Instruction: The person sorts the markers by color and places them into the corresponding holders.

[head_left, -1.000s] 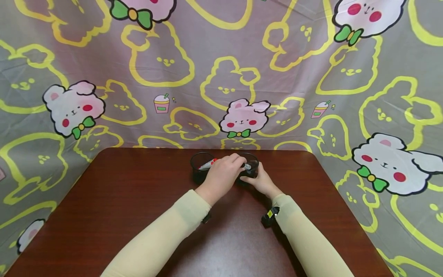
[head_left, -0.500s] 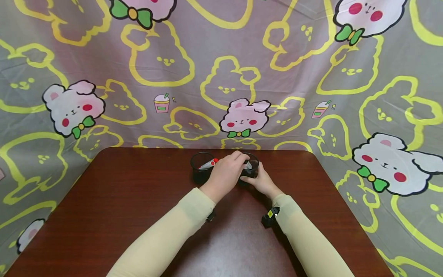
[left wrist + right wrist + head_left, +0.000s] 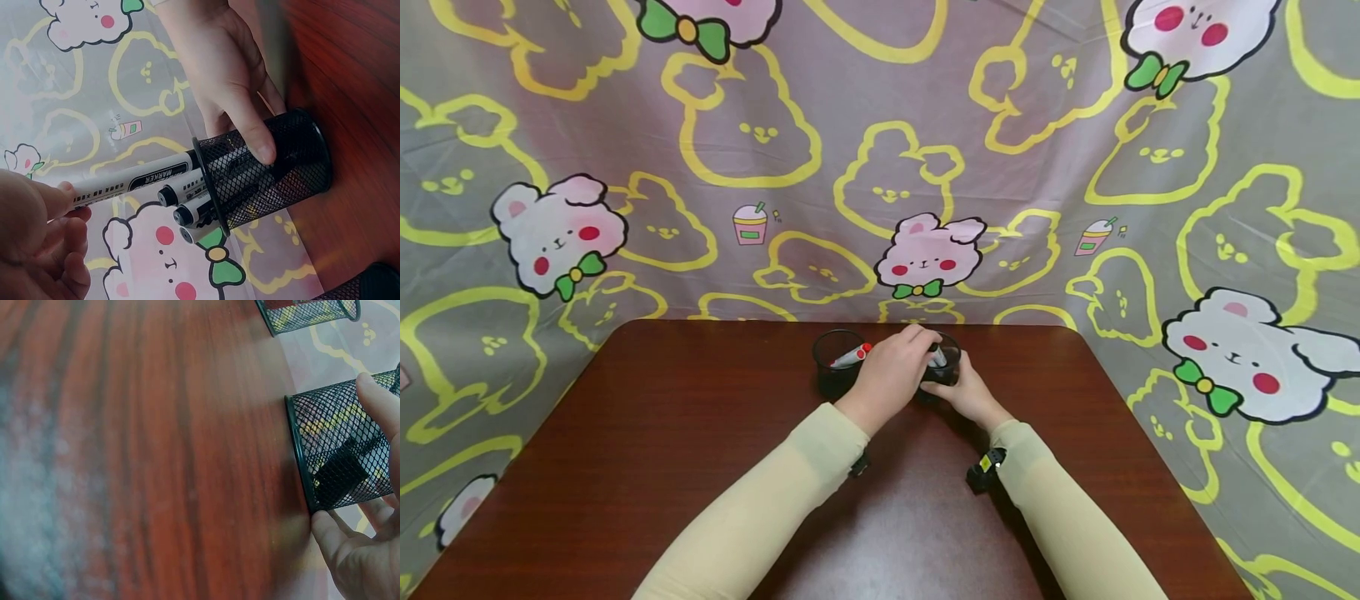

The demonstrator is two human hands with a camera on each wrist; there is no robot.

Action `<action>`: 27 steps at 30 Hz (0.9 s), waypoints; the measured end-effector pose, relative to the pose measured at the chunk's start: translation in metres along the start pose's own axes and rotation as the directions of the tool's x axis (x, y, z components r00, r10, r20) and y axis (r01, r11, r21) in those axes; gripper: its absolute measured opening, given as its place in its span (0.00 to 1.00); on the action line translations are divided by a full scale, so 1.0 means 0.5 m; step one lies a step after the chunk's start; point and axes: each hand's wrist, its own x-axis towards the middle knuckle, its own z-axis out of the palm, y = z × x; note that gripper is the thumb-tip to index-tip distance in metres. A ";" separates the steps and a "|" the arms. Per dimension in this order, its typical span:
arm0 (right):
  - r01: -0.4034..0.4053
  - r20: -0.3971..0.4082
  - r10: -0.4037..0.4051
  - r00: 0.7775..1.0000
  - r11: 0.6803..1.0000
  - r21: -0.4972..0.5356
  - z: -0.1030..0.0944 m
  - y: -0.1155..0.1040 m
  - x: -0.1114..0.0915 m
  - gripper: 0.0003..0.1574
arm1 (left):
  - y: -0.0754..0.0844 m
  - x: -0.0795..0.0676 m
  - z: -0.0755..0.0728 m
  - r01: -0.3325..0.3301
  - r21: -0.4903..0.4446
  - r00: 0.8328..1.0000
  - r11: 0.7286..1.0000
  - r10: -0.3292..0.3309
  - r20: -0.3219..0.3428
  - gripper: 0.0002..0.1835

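My left hand (image 3: 889, 373) pinches a white marker (image 3: 140, 180) near one end, between thumb and fingers. The marker's black end is at the mouth of a black mesh pen holder (image 3: 281, 164). Three other white markers (image 3: 184, 195) with black ends stick out of that holder beside it. My right hand (image 3: 967, 395) grips the same holder from the right, its thumb on one side and fingers on the other. In the right wrist view, the holder's base rim (image 3: 299, 456) meets the table, with a dark shape showing through the mesh.
A second black mesh pen holder (image 3: 835, 385) stands left of the first, behind my left hand. A marker with a red end (image 3: 852, 357) leans inside it. Both stand near the far edge of the brown wooden table (image 3: 700, 442), before a patterned curtain (image 3: 805, 150).
My left hand has shifted slightly right, and the marker it pinches now slants more steeply at the holder's mouth. The right hand and both holders have stayed in place.
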 end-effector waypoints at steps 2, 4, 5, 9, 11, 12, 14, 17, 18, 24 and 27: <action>0.003 0.003 -0.003 1.000 1.000 0.000 0.000 0.000 -0.001 0.54 | 0.001 0.002 0.002 -0.004 0.001 1.000 1.000 0.004 0.003 0.15; 0.002 0.004 -0.002 1.000 1.000 0.000 0.000 0.001 -0.001 0.55 | 0.002 0.003 0.005 -0.008 0.001 1.000 1.000 0.008 0.007 0.15; 0.001 0.004 -0.001 1.000 1.000 -0.001 0.000 0.001 -0.001 0.55 | 0.003 0.004 0.006 -0.009 0.000 1.000 1.000 0.009 0.007 0.14; 0.002 0.004 -0.002 1.000 1.000 0.003 0.000 0.002 0.000 0.54 | 0.004 0.004 0.009 -0.003 -0.001 1.000 1.000 0.003 0.008 0.14; 0.005 0.001 -0.005 1.000 1.000 0.011 0.001 0.002 0.001 0.53 | 0.004 0.004 0.011 0.003 0.001 1.000 1.000 -0.003 0.017 0.14; 0.007 0.000 -0.007 1.000 1.000 0.016 0.001 0.002 0.001 0.52 | 0.003 0.004 0.012 0.006 -0.001 1.000 1.000 -0.006 0.023 0.14; 0.013 0.000 -0.013 1.000 1.000 0.014 0.001 0.003 0.001 0.52 | 0.003 0.004 0.014 0.012 -0.002 0.999 1.000 -0.012 0.035 0.14; 0.016 0.005 -0.016 1.000 1.000 0.014 0.001 0.003 0.002 0.52 | 0.002 0.004 0.019 0.023 -0.003 0.998 1.000 -0.022 0.053 0.14; 0.016 0.007 -0.017 1.000 1.000 0.011 0.001 0.004 0.002 0.51 | 0.001 0.004 0.021 0.027 -0.002 0.998 1.000 -0.027 0.060 0.13; 0.015 0.016 -0.015 1.000 0.999 0.035 -0.002 0.003 0.001 0.53 | 0.001 0.008 0.031 0.056 0.002 0.993 0.998 -0.056 0.099 0.12; 0.005 0.018 -0.005 1.000 0.999 0.037 -0.003 0.001 0.001 0.54 | 0.000 0.010 0.035 0.072 0.001 0.991 0.997 -0.071 0.110 0.12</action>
